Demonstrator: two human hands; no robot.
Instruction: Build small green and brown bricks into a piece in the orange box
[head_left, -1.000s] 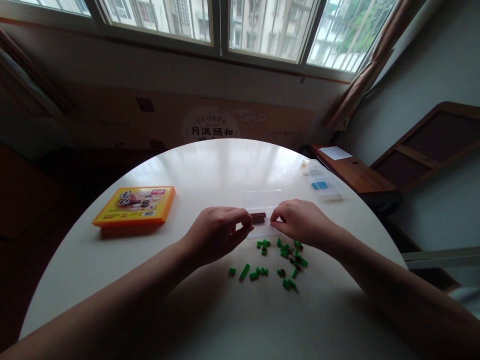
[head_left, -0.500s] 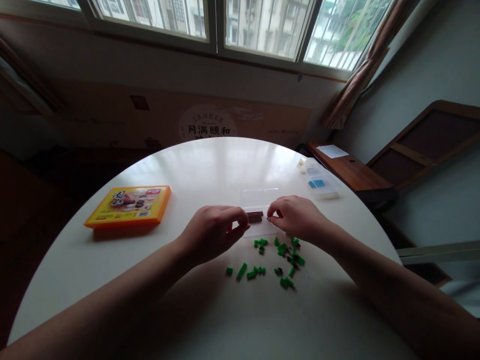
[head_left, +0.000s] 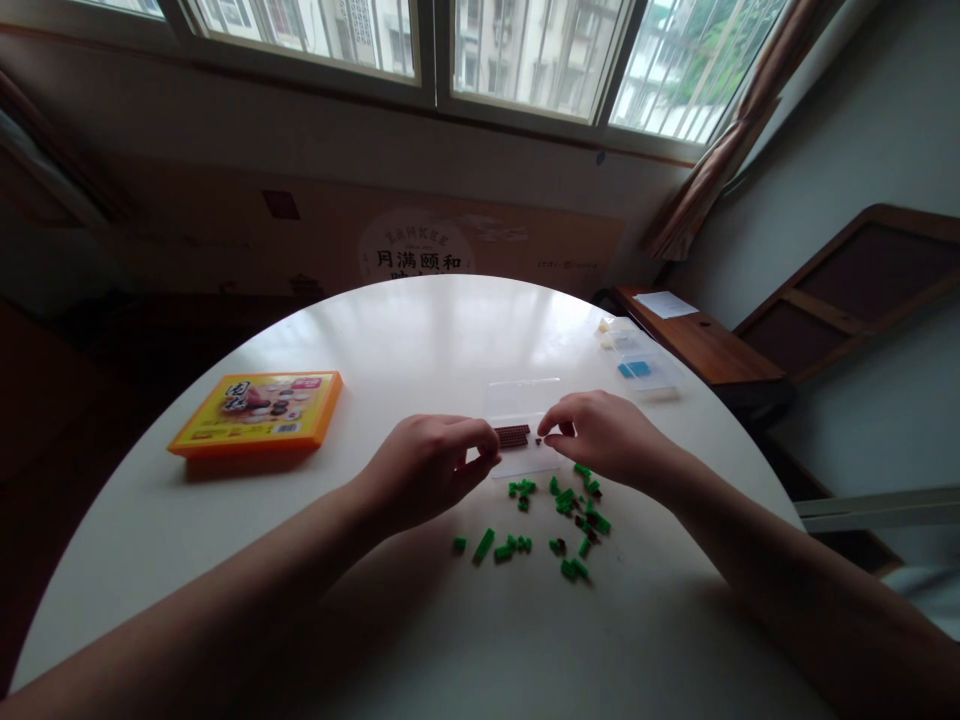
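Note:
My left hand (head_left: 435, 464) is closed, thumb and forefinger pinching the left end of a dark brown studded building-block plate (head_left: 514, 436). The plate is over a clear plastic case (head_left: 525, 398) that lies opened out on the white table. Just right of the plate sits a tiny brown brick (head_left: 538, 441). My right hand (head_left: 592, 432) hovers beside this brick, its thumb and forefinger slightly apart with nothing seen between them. Green bricks (head_left: 564, 502), with a few brown ones among them, are scattered nearer to me.
An orange and yellow board-game box (head_left: 259, 412) rests on the left of the round white table (head_left: 405, 340). At the right rim is a clear plastic container (head_left: 656, 375) with a blue piece (head_left: 634, 369). Beyond that edge stands a wooden desk (head_left: 705, 335) with paper on it.
The right fingers have parted and drawn slightly right, leaving the tiny brown brick by the plate. The plate and case appear slightly further right; the left hand keeps its pinch.

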